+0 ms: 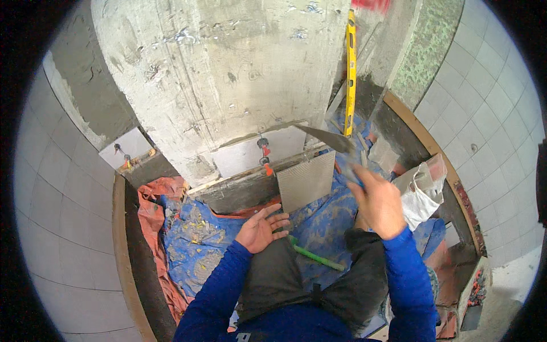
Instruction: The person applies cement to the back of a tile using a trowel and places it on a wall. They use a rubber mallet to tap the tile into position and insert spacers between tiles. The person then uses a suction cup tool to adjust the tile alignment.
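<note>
My right hand is closed around the handle of a trowel, raised to the right of centre, its pointed metal blade aimed left toward the wall; blade base and handle are blurred. My left hand lies palm up over my left knee, fingers stretched and apart. Its fingertips are by the lower left corner of a square tile, whose facing side is grey with fine ridges. Whether they touch it I cannot tell. White tiles with a pipe outlet and red plugs are set low on the wall ahead.
A yellow spirit level leans upright at the back right. Blue sheeting with mortar crumbs covers the floor, beside an orange sheet. A green-handled tool lies between my legs. A white sack stands right. Tiled walls flank both sides.
</note>
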{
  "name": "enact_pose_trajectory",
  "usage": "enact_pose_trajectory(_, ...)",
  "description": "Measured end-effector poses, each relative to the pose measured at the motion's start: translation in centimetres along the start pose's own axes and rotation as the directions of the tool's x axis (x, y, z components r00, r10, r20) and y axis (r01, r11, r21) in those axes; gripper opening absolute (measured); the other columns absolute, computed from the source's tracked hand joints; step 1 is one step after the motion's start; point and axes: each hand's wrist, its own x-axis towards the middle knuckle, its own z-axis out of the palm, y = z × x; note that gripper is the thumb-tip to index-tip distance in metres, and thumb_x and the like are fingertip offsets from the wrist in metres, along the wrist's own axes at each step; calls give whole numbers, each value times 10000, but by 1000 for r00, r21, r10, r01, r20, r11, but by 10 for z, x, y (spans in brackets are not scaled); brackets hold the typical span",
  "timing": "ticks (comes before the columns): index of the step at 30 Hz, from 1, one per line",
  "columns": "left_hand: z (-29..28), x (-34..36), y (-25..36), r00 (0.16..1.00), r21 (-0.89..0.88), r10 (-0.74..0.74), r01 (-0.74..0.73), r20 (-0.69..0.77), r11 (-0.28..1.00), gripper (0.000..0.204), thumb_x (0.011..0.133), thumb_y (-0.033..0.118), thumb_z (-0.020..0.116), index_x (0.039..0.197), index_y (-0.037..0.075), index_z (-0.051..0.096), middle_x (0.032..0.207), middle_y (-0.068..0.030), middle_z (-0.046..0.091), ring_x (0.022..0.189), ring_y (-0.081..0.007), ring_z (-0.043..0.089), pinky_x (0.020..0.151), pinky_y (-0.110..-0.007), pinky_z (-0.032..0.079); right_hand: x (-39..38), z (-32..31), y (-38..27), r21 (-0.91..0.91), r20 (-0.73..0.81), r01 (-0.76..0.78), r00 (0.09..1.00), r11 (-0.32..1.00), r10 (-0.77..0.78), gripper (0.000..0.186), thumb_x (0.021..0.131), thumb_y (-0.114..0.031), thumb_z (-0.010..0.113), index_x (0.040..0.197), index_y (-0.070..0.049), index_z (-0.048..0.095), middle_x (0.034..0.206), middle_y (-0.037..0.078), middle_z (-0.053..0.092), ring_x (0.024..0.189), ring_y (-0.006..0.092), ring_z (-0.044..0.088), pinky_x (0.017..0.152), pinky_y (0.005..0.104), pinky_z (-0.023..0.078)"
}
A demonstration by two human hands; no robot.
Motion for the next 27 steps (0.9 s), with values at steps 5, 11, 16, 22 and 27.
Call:
enact_pose_trajectory(5, -5, -8, 5, 1000, -38, 20, -19, 14, 999, 562, 1066, 468, 525, 1509, 125, 477, 1409, -180, 571, 1287, -297, 554, 1074, -517, 457, 61, 36, -29, -218, 144, 162, 981, 963, -132, 257, 920, -176, 644, 1163, -90, 653, 905, 191, 726, 816, 387, 742, 688, 492, 594)
enact_pose_trajectory(11, -9, -12, 9, 999, -51, 39, -38, 17, 998, 593, 1064, 502, 516, 1520, 127, 464, 1404, -177, 576, 1271, -307, 564, 1063, -527, 460, 77, 59, -35, -325, 197, 213, 968, 921, -155, 311, 952, -221, 626, 1232, -87, 650, 926, 170, 724, 791, 356, 744, 657, 477, 585)
enact_pose_trajectory(16, -13, -8, 10, 999, -83, 27, -24, 29, 996, 601, 1069, 511, 501, 1524, 121, 453, 1391, -182, 587, 1268, -309, 570, 1052, -534, 470, 81, 64, -27, -367, 158, 170, 980, 914, -119, 311, 951, -184, 590, 1244, -94, 650, 936, 170, 729, 782, 357, 747, 641, 473, 589)
enact_pose_trajectory(22, -15, -4, 6, 1000, -82, 25, -24, 13, 996, 611, 1056, 523, 511, 1519, 127, 459, 1389, -192, 587, 1256, -318, 579, 1030, -534, 490, 91, 54, 10, -454, 165, 66, 986, 889, 11, 305, 959, -212, 612, 1248, -136, 672, 916, 172, 731, 796, 369, 750, 643, 481, 598)
enact_pose_trajectory(27, -16, -7, 8, 999, -86, 44, -44, -7, 995, 605, 1055, 522, 509, 1516, 132, 464, 1389, -194, 588, 1255, -321, 579, 1026, -535, 495, 70, 56, 50, -246, 16, -192, 979, 950, 202, 317, 959, -267, 667, 1232, -109, 690, 969, 218, 739, 849, 433, 723, 740, 523, 578)
